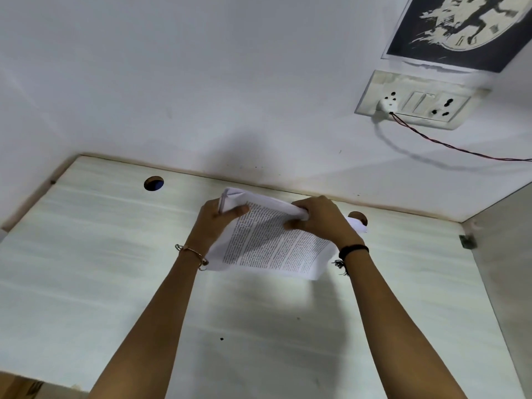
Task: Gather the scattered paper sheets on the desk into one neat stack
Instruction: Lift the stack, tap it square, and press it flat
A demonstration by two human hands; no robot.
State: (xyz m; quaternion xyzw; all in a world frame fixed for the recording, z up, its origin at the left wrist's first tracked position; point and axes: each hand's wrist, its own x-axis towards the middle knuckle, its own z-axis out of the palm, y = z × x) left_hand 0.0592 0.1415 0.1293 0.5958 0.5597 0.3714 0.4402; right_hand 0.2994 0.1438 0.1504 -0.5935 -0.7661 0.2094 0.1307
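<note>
A round cable hole [153, 183] is cut in the pale wood-grain surface [86, 269], off to the left of the left hand [218, 217] and a little farther from the person than it. That hand's wrist carries a thin metal bracelet [191, 253]. The left hand grips the left edge of the paper sheets [270, 243]: the thumb lies across the printed top page and the fingers are curled under and round the edge, where a corner of the bundle is bent upward.

The sheets are gathered in one bundle between the two hands, near the back edge of the surface and close to the wall [230, 82]. The top page is covered in dense printed text. The bundle's near edge reaches back toward the wrists and casts a shadow on the surface beneath it. Whether the far edge touches the surface cannot be told.

The right hand [319, 220] holds the right far corner, fingers curled over the top edge and thumb pressed on the printed page. A black band [352, 250] circles its wrist. Just right of this hand a second hole [358, 218] shows, partly covered by a white paper corner.

Above and right of the right hand, on the wall, is a socket plate [423, 99] with a white plug [385, 105], from which a red and black wire [460, 148] runs right. Above that hangs a dark poster [466, 24].
</note>
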